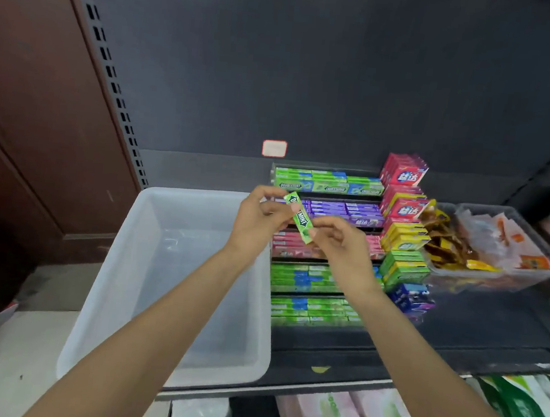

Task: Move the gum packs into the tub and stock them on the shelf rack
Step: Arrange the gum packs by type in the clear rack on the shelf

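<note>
A slim green gum pack (299,218) is held tilted between both hands, above the edge where the tub meets the rack. My left hand (259,220) pinches its upper end and my right hand (340,245) pinches its lower end. The white translucent tub (172,286) sits on the dark shelf at the left, with nothing inside. To its right stands the tiered shelf rack (325,233), filled with rows of green, purple, pink and green-blue gum packs. Stacked red, yellow, green and blue gum boxes (402,234) stand along the rack's right side.
A clear bin (505,244) of snack packets sits right of the rack. The dark shelf back panel (313,77) rises behind, with a slotted upright and a brown cabinet at the left. Packaged goods lie on the lower shelf below.
</note>
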Available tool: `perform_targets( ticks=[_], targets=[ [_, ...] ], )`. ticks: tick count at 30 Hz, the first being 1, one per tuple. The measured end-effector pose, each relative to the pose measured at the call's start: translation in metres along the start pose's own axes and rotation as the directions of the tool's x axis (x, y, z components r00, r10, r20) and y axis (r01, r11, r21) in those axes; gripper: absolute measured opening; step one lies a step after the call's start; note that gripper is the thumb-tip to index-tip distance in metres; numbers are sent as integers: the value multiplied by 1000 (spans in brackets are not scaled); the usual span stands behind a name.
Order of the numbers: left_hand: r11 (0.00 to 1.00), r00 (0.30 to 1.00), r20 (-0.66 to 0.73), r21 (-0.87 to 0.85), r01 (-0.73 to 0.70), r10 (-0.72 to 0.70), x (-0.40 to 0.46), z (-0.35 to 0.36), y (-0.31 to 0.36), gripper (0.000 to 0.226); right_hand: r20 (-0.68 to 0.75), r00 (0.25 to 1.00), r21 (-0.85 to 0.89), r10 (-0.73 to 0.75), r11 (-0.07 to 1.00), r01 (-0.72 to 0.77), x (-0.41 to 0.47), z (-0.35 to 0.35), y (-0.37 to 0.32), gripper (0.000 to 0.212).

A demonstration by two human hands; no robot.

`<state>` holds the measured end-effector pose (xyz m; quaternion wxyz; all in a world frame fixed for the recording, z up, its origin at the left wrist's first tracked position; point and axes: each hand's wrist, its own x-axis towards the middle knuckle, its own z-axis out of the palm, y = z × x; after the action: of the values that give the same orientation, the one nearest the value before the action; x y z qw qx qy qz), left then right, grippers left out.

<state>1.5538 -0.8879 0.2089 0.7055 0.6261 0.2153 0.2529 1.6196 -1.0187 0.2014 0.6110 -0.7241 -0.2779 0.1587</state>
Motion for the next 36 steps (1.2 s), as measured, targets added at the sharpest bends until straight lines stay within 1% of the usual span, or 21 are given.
perform_targets(
  ticks=[3,5,7,8,10,11,13,15,17,19,22,25,27,29,31,34,36],
  targets=[
    [999,994,106,52,-17,11,22,41,16,24,-71,997,-9,-43,999,43,28,-37,-6,11],
    [992,987,157,115,-45,27,40,67,24,27,-63,996,-35,-57,998,55,48,-64,-8,12],
    [963,978,175,225,-148,110,62,91,27,30,-39,993,-173,-109,980,101,71,-90,-6,8],
    [923,971,174,320,-213,163,74,101,26,30,-37,989,-280,-140,952,125,83,-103,-3,7],
    [795,952,165,522,-307,259,97,119,24,31,-42,977,-497,-209,852,161,106,-130,4,18],
    [735,942,169,590,-333,291,107,127,22,29,-32,969,-589,-245,788,179,116,-142,6,22],
    [645,927,199,671,-365,317,124,137,16,25,18,957,-706,-289,674,217,133,-162,10,29],
    [523,915,247,759,-387,319,138,145,9,23,91,959,-767,-267,595,239,146,-177,12,39],
    [357,907,291,848,-391,303,152,150,1,24,159,963,-791,-218,556,256,157,-185,14,47],
    [222,912,315,900,-375,262,161,155,-4,28,202,965,-807,-169,530,262,163,-188,17,52],
    [63,910,340,929,-364,237,169,161,-9,32,237,963,-822,-132,500,271,169,-187,23,55],
    [-76,895,379,925,-372,237,174,166,-16,36,238,961,-811,-142,516,277,172,-187,29,54],
    [-121,878,415,910,-397,238,174,168,-22,39,236,959,-808,-155,517,282,171,-188,29,54],
    [-142,878,436,899,-414,197,174,168,-27,43,237,958,-808,-160,516,286,171,-189,29,53],
    [-132,892,421,906,-403,166,173,167,-30,43,240,958,-810,-160,511,288,171,-190,28,53],
    [-143,895,410,910,-389,176,173,166,-29,40,237,959,-808,-156,516,284,172,-189,29,53],
    [-133,890,416,908,-397,186,172,166,-28,39,229,960,-804,-159,525,279,172,-188,31,53]
  ],
)
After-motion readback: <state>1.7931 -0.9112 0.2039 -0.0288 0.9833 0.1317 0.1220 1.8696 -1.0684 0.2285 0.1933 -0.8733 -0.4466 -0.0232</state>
